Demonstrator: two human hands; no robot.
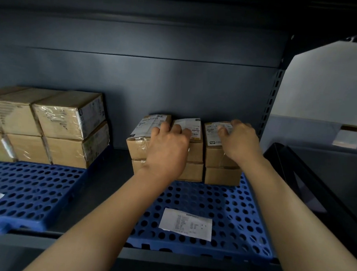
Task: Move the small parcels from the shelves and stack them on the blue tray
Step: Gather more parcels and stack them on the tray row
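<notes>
Parcel stockroom or warehouse shelving bay, most likely.
A dark steel shelf (pixel 100 251) with a slotted upright (pixel 270 104) at its right edge carries blue perforated trays (pixel 242 204). Taped cardboard parcels (pixel 57 121) bearing printed shipping labels (pixel 150 122) are stacked two high along the back edge. A printed slip (pixel 185 223) lies near the front edge of the right tray.

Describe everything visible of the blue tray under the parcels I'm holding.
The blue tray looks like moulded plastic, perforated all over with round holes. It lies flat on the dark shelf, close to its front edge. Along its back stand parcels, two high, three across; a white printed slip lies flat near its front. The left hand and right hand touch only parcels.
</notes>
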